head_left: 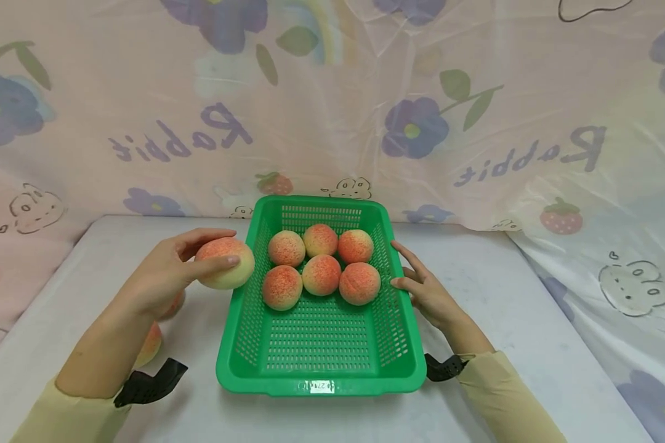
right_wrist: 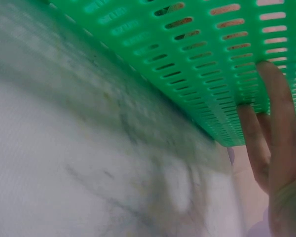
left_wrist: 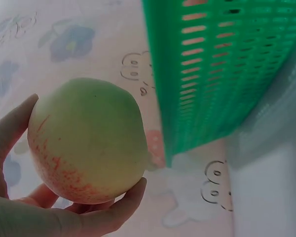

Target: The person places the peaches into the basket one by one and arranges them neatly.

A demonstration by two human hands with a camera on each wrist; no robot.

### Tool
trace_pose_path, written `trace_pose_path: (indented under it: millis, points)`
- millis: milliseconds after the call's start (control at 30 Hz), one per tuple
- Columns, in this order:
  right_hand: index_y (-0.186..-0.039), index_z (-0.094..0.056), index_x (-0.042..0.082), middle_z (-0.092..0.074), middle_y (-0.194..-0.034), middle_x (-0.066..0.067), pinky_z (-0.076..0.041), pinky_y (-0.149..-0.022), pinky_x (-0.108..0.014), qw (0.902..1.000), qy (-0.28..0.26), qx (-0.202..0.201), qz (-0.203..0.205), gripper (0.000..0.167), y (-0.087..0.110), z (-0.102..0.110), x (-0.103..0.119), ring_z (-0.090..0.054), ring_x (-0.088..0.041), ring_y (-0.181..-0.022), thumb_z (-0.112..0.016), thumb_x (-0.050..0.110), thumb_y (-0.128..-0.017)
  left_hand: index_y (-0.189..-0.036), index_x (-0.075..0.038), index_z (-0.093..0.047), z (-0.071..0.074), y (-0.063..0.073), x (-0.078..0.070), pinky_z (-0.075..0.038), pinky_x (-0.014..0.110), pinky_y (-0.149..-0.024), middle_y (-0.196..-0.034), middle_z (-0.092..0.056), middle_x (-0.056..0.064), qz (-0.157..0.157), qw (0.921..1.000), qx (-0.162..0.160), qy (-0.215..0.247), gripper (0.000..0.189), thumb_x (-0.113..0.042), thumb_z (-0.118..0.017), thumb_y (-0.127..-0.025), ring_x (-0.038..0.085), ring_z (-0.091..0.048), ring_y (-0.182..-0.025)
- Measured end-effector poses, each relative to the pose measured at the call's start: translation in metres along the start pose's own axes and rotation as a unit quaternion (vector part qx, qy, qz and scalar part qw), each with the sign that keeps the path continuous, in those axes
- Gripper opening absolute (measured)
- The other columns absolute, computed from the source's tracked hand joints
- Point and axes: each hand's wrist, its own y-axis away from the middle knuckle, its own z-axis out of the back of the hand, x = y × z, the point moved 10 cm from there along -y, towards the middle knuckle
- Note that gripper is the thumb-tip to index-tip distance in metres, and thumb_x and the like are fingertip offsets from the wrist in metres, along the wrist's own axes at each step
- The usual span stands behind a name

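My left hand (head_left: 172,271) grips a peach (head_left: 225,263) between thumb and fingers, just beyond the left rim of a green plastic basket (head_left: 321,386). In the left wrist view this peach (left_wrist: 89,143) shows its pale yellow-green side with red speckles low down. Several red-and-yellow peaches (head_left: 321,275) lie in two rows in the far half of the basket. At the basket's right side, my right hand (head_left: 429,294) touches the rim with its fingertips. The right wrist view shows its nearly straight fingers (right_wrist: 281,118) against the slotted outer wall (right_wrist: 207,64).
Two more peaches (head_left: 151,344) lie on the white table (head_left: 194,394) at the left, partly hidden behind the left forearm. A printed cloth (head_left: 332,123) with flowers and rabbits hangs behind the table. Black straps (head_left: 151,383) circle both wrists.
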Motion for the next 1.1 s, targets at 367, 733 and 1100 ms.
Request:
trace_pose_path:
  millis: [367, 733, 1100]
  points:
    - [-0.154, -0.013, 0.036, -0.035, -0.144, -0.024, -0.058, -0.067, -0.034, 1.0000, 0.003, -0.004, -0.003, 0.078, 0.000, 0.002, -0.002, -0.066, -0.018, -0.090, -0.053, 0.007, -0.094, -0.133, -0.015, -0.055, -0.022, -0.006, -0.039, -0.034, 0.050, -0.106, -0.141, -0.046, 0.003, -0.054, 0.9979, 0.032, 0.017, 0.059, -0.038, -0.074, -0.083, 0.024, -0.032, -0.136]
    - [-0.154, -0.014, 0.036, -0.035, -0.144, -0.025, -0.057, -0.072, -0.035, 0.9999, 0.005, -0.010, -0.006, 0.079, -0.003, 0.002, -0.004, -0.064, -0.018, -0.093, -0.054, 0.006, -0.093, -0.127, -0.009, -0.061, -0.057, -0.024, -0.068, -0.049, 0.031, -0.082, -0.128, -0.053, 0.011, -0.109, 0.9915, 0.071, -0.002, 0.046, -0.025, -0.072, -0.086, 0.026, -0.049, -0.113]
    - [-0.153, -0.015, 0.038, -0.036, -0.144, -0.026, -0.058, -0.073, -0.038, 0.9998, 0.006, -0.015, -0.007, 0.080, -0.003, 0.003, -0.004, -0.064, -0.020, -0.095, -0.054, 0.006, -0.092, -0.124, -0.014, -0.063, -0.081, -0.032, -0.077, -0.050, 0.032, -0.081, -0.122, -0.058, 0.009, -0.100, 0.9905, 0.093, -0.004, 0.045, -0.026, -0.075, -0.082, 0.025, -0.052, -0.109]
